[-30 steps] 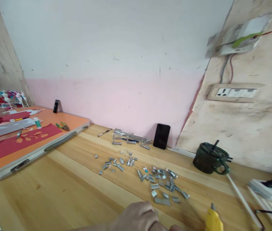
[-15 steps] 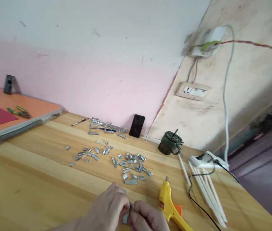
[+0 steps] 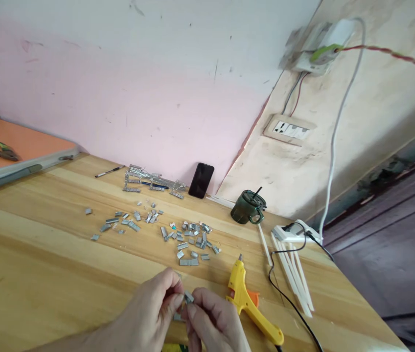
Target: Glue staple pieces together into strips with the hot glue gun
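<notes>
Close to the table's front, my left hand (image 3: pixel 152 305) and my right hand (image 3: pixel 215 318) meet fingertip to fingertip. Between them is a small grey folded piece (image 3: pixel 189 296), pinched by both thumbs and forefingers; its exact kind is unclear. Beneath the fingers lies another grey piece (image 3: pixel 178 317), partly covered. A yellow glue gun (image 3: pixel 242 293) with an orange trigger rests just right of my right hand. Beyond the hands, several small grey pieces (image 3: pixel 189 262) are scattered over the wooden table (image 3: pixel 64 278).
A black phone (image 3: pixel 201 180) leans on the wall. Right of it stand a dark green mug (image 3: pixel 247 207) and a white power strip (image 3: pixel 297 231) with a black cable, beside long white sticks (image 3: pixel 295 274). Pliers (image 3: pixel 0 149) lie on an orange surface (image 3: pixel 27 135) at left.
The view has shifted right and down, so the table items appear higher and further left. The small grey piece between my fingertips shows more clearly now; both hands still pinch it.
</notes>
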Available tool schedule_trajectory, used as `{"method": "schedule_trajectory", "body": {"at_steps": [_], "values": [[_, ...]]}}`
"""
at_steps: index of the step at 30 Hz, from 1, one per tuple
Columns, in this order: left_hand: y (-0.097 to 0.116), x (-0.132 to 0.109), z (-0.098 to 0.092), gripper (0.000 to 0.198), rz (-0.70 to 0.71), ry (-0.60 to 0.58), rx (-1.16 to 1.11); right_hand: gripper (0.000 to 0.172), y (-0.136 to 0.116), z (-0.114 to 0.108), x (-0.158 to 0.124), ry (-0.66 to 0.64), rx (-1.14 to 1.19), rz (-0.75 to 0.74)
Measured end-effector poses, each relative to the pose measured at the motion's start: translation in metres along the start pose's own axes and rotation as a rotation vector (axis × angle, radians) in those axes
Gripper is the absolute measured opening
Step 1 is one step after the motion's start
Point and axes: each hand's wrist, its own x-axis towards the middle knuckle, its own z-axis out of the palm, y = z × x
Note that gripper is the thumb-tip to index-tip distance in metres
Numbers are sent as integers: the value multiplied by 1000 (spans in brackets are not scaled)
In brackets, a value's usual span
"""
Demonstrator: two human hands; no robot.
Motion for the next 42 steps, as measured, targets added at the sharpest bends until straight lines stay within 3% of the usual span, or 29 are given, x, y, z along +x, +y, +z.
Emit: {"method": "schedule_trajectory", "body": {"at_steps": [3, 9, 14, 16, 20, 25, 36, 42], "values": [[10, 0, -7, 28, -75, -20, -60, 40, 0, -5, 1, -47, -4, -34], [10, 5, -12, 24, -139, -45, -218, 47, 0, -9, 3, -93, 2, -110], [12, 9, -14, 13, -194, -70, -196, 33, 2, -7, 1, 22, -290, -363], [10, 9, -13, 12, -107, -15, -56, 26, 4, -7, 1, 64, -420, -483], [-1, 5, -6, 19, 237, 161, 222, 19, 8, -7, 2, 145, -648, -722], [-5, 3, -5, 22, 426, 195, 410, 17, 9, -9, 3, 239, -944, -1049], [11, 0, -17, 32, 532, 43, 718, 22, 11, -11, 1, 205, -990, -1008], [8, -1, -9, 29, 615, 153, 800, 20, 15, -6, 0, 236, -961, -952]]}}
